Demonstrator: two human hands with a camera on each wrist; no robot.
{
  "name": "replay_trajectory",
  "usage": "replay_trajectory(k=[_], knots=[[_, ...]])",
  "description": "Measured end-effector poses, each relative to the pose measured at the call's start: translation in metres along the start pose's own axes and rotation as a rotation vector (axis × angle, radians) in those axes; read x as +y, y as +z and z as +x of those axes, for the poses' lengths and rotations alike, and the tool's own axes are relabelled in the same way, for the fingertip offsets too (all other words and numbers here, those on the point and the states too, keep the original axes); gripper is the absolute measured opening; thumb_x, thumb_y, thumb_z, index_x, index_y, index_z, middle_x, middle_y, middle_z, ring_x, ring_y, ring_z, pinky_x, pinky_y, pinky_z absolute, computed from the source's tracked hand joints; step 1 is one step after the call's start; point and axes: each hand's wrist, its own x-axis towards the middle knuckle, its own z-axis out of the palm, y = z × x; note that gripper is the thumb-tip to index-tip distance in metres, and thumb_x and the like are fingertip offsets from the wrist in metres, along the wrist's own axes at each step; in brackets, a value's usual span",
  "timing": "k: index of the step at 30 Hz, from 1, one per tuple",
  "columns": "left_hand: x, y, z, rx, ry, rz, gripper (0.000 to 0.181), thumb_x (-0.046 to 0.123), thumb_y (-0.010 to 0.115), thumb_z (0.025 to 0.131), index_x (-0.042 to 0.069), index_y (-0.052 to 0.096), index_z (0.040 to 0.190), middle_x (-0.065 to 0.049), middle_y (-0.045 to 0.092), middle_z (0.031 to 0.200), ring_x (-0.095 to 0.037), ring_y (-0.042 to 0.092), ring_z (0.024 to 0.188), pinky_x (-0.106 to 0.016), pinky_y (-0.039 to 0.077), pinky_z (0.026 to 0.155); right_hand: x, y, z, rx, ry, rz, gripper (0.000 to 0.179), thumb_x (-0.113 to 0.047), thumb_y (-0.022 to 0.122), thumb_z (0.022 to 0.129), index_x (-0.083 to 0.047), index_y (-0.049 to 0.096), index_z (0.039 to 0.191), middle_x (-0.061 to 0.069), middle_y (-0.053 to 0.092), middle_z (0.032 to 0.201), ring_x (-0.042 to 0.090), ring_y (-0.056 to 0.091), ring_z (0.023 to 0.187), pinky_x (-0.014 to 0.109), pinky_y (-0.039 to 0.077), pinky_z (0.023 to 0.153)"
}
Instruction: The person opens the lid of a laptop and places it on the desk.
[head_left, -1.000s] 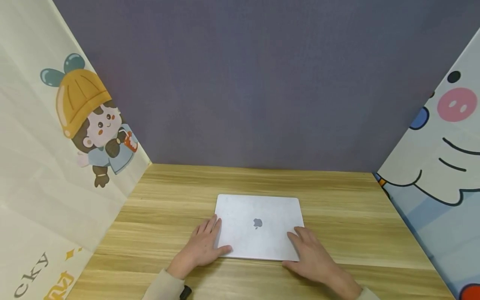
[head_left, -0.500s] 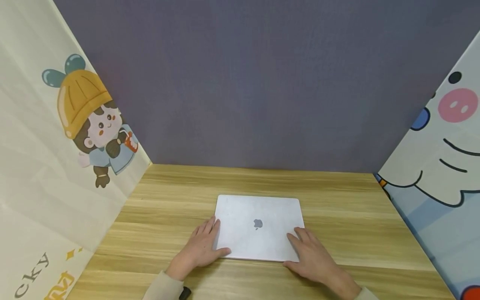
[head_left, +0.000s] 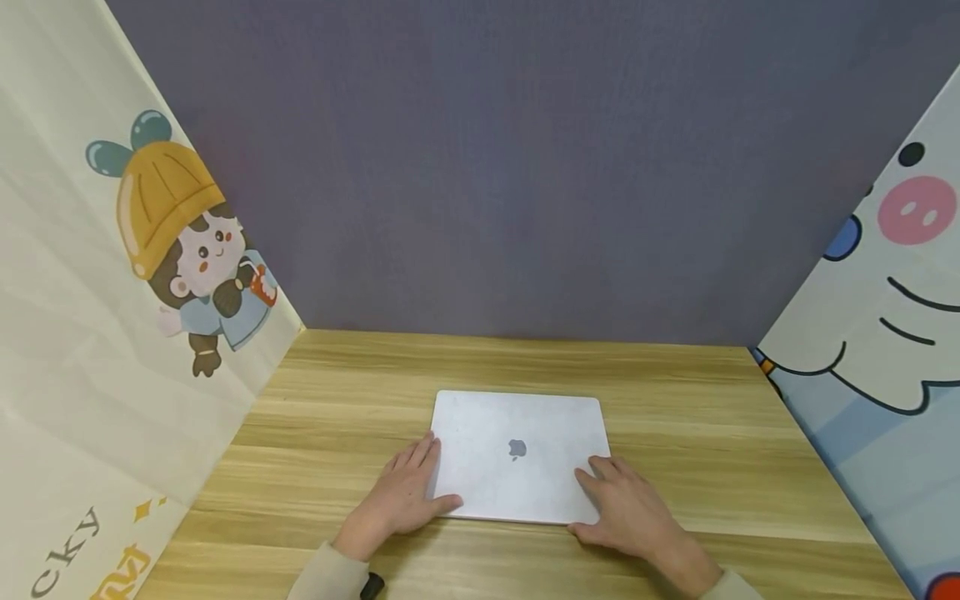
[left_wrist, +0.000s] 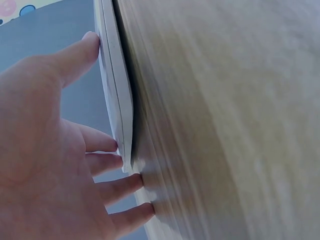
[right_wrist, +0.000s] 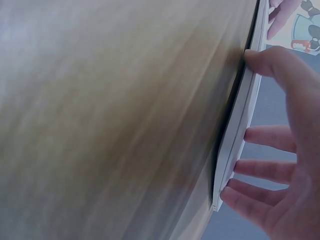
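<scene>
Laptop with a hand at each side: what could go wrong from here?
The left hand and right hand touch the laptop nearer its front, so a lift might leave its back dragging on the table. The left hand's fingers look fairly straight, not curled under, so that side might slip.

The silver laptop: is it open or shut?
Shut. The laptop lies flat on the table, its logo facing up, and both wrist views show lid and base together along the edge.
</scene>
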Motion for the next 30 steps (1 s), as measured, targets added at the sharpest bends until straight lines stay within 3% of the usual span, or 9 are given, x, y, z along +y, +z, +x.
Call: replay_trajectory(k=[30], knots=[[-0.0029,0.0012,0.0003,0.015,0.002,-0.019,0.11,0.071,0.062,0.087,-0.009,0.03,0.155,-0.024,0.022,0.165,-0.044,0.028,0.148,-0.059,0.026,0.119,0.0046,0.0016,0.0017,0.048,-0.053,-0.029,0.07,-0.065,0.077,0.073,-0.009,0.076,0.115,0.017,0.069,0.12,0.042,0.065,0.109,0.054,0.057,0.087]])
